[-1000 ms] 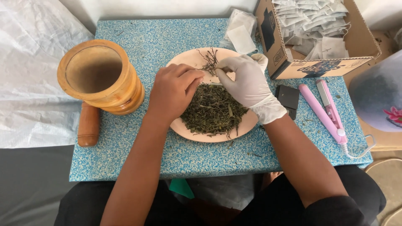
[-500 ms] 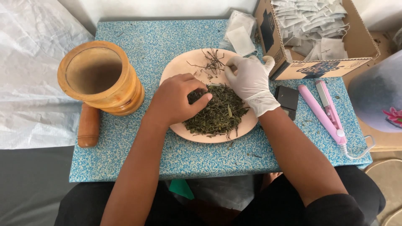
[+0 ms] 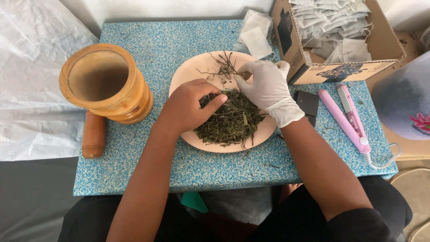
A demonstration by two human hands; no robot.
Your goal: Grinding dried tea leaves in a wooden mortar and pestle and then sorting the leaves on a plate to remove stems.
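Observation:
A pinkish plate (image 3: 188,74) on the blue speckled table (image 3: 148,40) holds a heap of dried green herbs (image 3: 233,121) near me and a small bundle of bare stems (image 3: 222,66) at its far side. My bare left hand (image 3: 186,107) rests on the left edge of the heap, fingers curled and pinching into the herbs. My right hand (image 3: 266,85), in a white glove, lies over the plate's right side, its fingertips closed on stems by the bundle.
A wooden mortar (image 3: 105,83) stands at the left with its pestle (image 3: 93,134) lying beside it. A cardboard box (image 3: 331,40) of small white sachets sits at the back right. A pink flat sealer (image 3: 347,116) and a small black object (image 3: 307,103) lie right of the plate.
Both hands have drawn apart and shifted on the plate, uncovering more of the herb heap. The gloved hand moved towards the stems at the far side.

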